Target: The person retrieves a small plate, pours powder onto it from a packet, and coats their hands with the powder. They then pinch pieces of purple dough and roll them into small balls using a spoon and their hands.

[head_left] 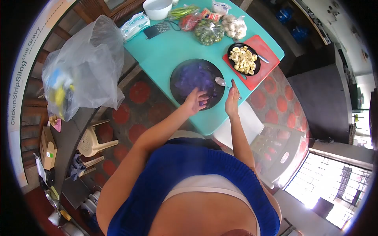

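A dark round pan or tray (179, 91) lies on the table's near part, with a purple mass (195, 76) spread inside; what the mass is I cannot tell. My left hand (194, 102) is over the pan's near edge, fingers apart and bent, with purple on the fingertips. Just right of the pan, my right hand (232, 101) is held edge-on with its fingers stretched out. A metal spoon (220, 81) lies at the pan's right rim, its handle partly hidden behind my right hand.
On the turquoise table (153, 63), a red cutting board (263, 44) bears a black plate of pale cut pieces (243, 59) and a knife (263, 58). Bagged green produce (209, 32), bagged garlic (234, 27), a wipes pack (135, 26) and a white bowl (157, 9) stand farther back. A white chair (275, 149) is right.
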### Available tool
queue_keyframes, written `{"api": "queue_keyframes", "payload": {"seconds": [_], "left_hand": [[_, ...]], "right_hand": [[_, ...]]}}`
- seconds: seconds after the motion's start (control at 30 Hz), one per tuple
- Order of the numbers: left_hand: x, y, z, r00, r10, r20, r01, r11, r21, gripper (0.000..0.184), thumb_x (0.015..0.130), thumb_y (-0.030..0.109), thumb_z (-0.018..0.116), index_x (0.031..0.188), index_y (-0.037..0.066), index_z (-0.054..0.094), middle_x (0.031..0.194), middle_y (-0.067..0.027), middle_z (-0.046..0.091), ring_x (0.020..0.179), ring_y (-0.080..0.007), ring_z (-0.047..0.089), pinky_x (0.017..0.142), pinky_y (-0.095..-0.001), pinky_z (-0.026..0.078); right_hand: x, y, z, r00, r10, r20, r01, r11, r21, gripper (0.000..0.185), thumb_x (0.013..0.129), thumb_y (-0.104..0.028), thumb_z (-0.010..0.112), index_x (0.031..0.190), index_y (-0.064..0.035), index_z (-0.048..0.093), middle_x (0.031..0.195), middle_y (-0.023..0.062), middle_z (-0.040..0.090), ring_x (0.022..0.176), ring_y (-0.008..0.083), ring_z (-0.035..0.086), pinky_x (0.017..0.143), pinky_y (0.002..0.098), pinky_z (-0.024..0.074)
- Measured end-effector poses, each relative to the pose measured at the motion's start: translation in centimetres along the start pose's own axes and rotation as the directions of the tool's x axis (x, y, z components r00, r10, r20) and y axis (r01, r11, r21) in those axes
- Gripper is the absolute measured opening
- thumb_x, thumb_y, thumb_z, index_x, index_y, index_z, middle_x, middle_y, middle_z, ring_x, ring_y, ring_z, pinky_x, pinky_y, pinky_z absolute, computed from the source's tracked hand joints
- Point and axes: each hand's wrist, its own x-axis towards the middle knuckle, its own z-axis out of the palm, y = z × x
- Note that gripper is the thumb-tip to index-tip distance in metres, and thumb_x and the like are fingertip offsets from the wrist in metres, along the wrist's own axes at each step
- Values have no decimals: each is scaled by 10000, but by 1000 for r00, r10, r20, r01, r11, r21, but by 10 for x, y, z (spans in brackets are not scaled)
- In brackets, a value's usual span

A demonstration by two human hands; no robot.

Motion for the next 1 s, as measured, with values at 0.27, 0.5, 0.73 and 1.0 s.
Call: {"api": "queue_keyframes", "payload": {"seconds": [0.27, 0.5, 0.73, 1.0], "left_hand": [[41, -8, 12, 1000, 11, 18, -13, 997, 79, 758, 921, 649, 258, 1481, 138, 244, 1492, -227, 237, 1395, -317, 148, 1136, -484, -4], [50, -4, 16, 998, -45, 54, 36, 988, 150, 758, 922, 659, 209, 1498, 167, 197, 1571, -155, 80, 1453, -271, -91, 1128, -479, -83], [39, 4, 9, 990, -73, 122, 72, 997, 8, 740, 925, 624, 311, 1492, 156, 224, 1569, -140, 112, 1458, -268, -25, 1123, -548, -43], [-13, 41, 30, 816, -94, 571, 241, 952, -188, 479, 933, 428, 473, 1307, 128, 474, 1409, -169, 422, 1332, -352, 366, 1072, -523, 302]], "right_hand": [[-50, 17, -52, 968, 244, -65, -242, 969, 47, 691, 993, -516, 128, 1441, -23, 312, 1450, 188, 360, 1331, 354, 289, 1116, 435, 197], [-79, 24, -63, 950, 274, -149, -257, 959, 120, 652, 1009, -469, 160, 1434, 0, 313, 1455, 205, 350, 1352, 326, 302, 1120, 411, 210], [-103, 24, -65, 945, 296, -135, -267, 943, 202, 634, 1011, -457, 220, 1429, 10, 317, 1446, 210, 362, 1351, 319, 331, 1122, 403, 237], [-171, 5, -113, 862, 490, 130, -419, 542, 728, 721, 968, -581, 256, 1461, -56, 262, 1413, 206, 399, 1235, 307, 463, 1039, 429, 337]]}}
